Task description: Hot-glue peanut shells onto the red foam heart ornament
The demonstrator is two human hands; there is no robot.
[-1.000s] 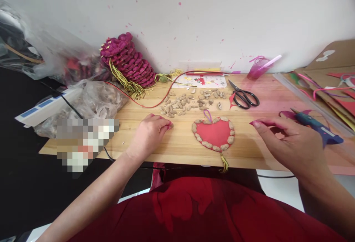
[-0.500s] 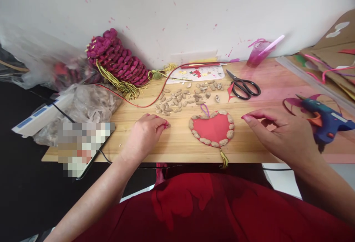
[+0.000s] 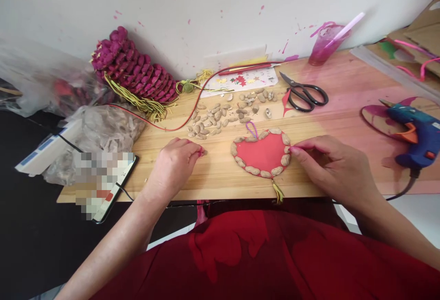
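Note:
Near the middle of the wooden table, a red heart (image 3: 264, 153) lies flat with peanuts (image 3: 253, 170) along its edge, a purple loop at its top and a yellow-green tassel at its point. My right hand (image 3: 332, 165) has thumb and forefinger pinched at the heart's right edge, by a peanut there. Left of the heart, my left hand (image 3: 177, 162) is closed just above the table. A small brownish bit, like a peanut's end, shows at its pink-stained fingertips; the rest is hidden by the fingers.
Loose peanuts (image 3: 216, 116) lie behind the heart. Black scissors (image 3: 304, 96) and a cup of pink liquid (image 3: 325, 48) stand farther back. A blue glue gun (image 3: 417, 130) is at right, a phone (image 3: 118, 190) at left. A red cord (image 3: 192, 107) crosses the table.
My right hand has moved left to the heart's right edge, its thumb and forefinger now closed there. My left hand keeps its pinch. The view has shifted slightly.

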